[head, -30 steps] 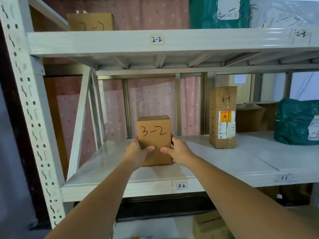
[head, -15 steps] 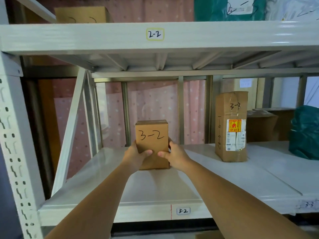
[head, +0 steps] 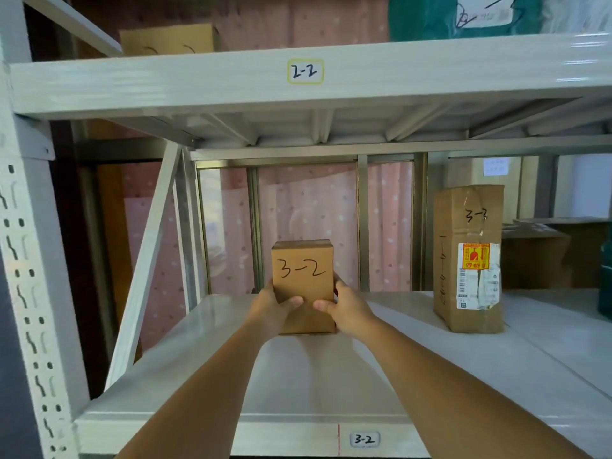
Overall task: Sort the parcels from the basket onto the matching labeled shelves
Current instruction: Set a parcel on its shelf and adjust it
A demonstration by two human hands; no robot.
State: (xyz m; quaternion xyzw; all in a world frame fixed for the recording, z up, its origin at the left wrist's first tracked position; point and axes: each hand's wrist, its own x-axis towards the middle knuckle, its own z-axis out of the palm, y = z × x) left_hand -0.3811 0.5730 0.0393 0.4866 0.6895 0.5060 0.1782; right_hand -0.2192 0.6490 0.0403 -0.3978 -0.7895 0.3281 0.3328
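A small brown cardboard box marked "3-2" stands upright on the pale shelf, well back from its front edge. My left hand grips its left side with the thumb across the front. Its right side is held by my right hand, thumb also on the front face. The shelf's front rail carries a "3-2" label just right of a red line. The basket is out of view.
A taller taped box marked "3-3" stands on the same shelf to the right. Above runs the shelf rail labelled "2-2", with a brown box and a green bag on it. A perforated upright stands at left.
Both hands have carried the box deeper into the shelf, and my view has come closer to the rack. The grip on the box is unchanged.
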